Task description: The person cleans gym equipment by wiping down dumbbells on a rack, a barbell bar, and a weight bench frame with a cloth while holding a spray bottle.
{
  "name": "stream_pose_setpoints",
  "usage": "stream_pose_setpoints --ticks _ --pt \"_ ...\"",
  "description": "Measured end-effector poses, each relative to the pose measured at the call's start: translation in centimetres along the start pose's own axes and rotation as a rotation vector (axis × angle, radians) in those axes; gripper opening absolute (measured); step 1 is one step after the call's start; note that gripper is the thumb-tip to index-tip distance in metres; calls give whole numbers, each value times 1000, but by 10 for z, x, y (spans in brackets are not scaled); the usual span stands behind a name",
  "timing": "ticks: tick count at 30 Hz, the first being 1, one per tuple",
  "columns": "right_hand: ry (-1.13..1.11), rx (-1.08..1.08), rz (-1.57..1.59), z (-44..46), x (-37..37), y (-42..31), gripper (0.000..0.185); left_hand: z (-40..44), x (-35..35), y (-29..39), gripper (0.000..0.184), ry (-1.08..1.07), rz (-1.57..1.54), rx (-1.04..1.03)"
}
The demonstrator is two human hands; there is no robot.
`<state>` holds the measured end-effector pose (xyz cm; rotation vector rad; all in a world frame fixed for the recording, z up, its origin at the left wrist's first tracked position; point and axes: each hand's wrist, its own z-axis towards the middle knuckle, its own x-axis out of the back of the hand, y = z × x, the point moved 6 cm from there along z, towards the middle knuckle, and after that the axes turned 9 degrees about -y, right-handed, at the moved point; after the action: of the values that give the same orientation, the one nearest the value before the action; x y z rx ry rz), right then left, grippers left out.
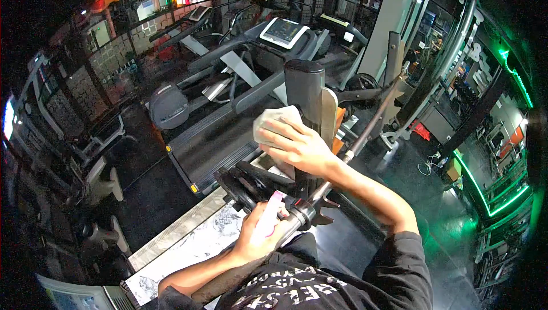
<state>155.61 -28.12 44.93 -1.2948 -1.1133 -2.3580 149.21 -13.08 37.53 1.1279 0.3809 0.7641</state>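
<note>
My right hand (299,147) has its fingers bent over a pale, crumpled cloth (267,123). It holds the cloth beside a black upright post (304,84), at its left side; whether the two touch is hard to tell. Lower down, my left hand (251,241) is wrapped around a slim white bottle (266,218) with a pink top. That hand is close to the thick metal end of a barbell (297,218), which slants up to the right across a rack. Dark weight plates (245,187) sit just beyond the left hand.
Treadmills (211,139) stand ahead, one with a lit-coloured console (283,32). A white marble-patterned surface (211,241) lies below my left arm. Other gym machines (103,184) line the left. Green light strips (476,184) and a red item (420,131) are on the right.
</note>
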Motion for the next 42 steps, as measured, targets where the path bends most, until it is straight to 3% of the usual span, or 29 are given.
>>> stream_pose_setpoints --ticks 2,4,5,8,10,13,14,16,17,18,20,21,23,25,27,28,30,32,34,36,38,39,42 --pt "-14 7 0 -7 -43 4 30 -1 0 -3 35 4 10 -12" --pt "-459 -23 -272 -27 -108 8 31 -2 2 -4 36 7 27 -27" --pt "-329 -81 -151 -33 -114 3 30 -3 2 -5 35 11 -9 -3" --pt "-419 -164 109 -40 -116 -4 28 -1 3 -9 35 52 -76 4" --pt "-411 -162 42 -45 -114 -11 25 -2 3 -9 35 42 3 -42" --pt "-680 -85 152 -62 -141 -28 26 -2 2 -6 36 25 5 -22" --pt "-680 -84 154 -67 -143 -30 26 -2 2 -5 36 26 5 -20" --pt "-1041 -232 584 -77 -133 -33 29 -4 3 -9 37 44 -107 39" --pt "-1078 -208 666 -81 -140 -33 34 -5 4 -9 37 47 -106 38" --pt "-1077 -205 660 -76 -137 -32 34 -4 4 -8 37 41 -82 18" --pt "-881 -200 363 -59 -122 -26 37 -2 3 -8 37 41 -61 -7" --pt "-898 -189 456 -38 -94 -19 39 -2 3 -9 37 30 -47 -1" --pt "-623 -201 197 1 -52 -5 42 -2 2 -9 37 19 -30 8" --pt "-153 -182 -15 33 -16 14 41 -2 3 -9 36 20 -29 12" --pt "144 -151 -133 52 18 34 41 -2 3 -10 36 49 -71 16" --pt "121 -184 -225 61 22 44 34 -1 3 -11 36 79 -112 18" --pt "-152 -422 -281 70 -5 72 27 -1 3 -9 36 68 -87 12" --pt "-239 -426 -372 73 -18 75 28 -2 4 -7 35 56 -55 18" --pt "-390 -564 -479 83 -37 68 29 -2 2 -7 35 16 -50 37" --pt "-521 -587 -566 94 -48 62 32 -2 2 -6 35 26 -35 31" --pt "-890 -513 -385 93 -78 60 35 -1 3 -6 34 30 -18 24" --pt "-850 -503 -452 91 -94 58 24 0 3 -6 34 27 28 0" --pt "-795 -412 -516 74 -116 41 22 -1 -1 0 33 17 22 -1"
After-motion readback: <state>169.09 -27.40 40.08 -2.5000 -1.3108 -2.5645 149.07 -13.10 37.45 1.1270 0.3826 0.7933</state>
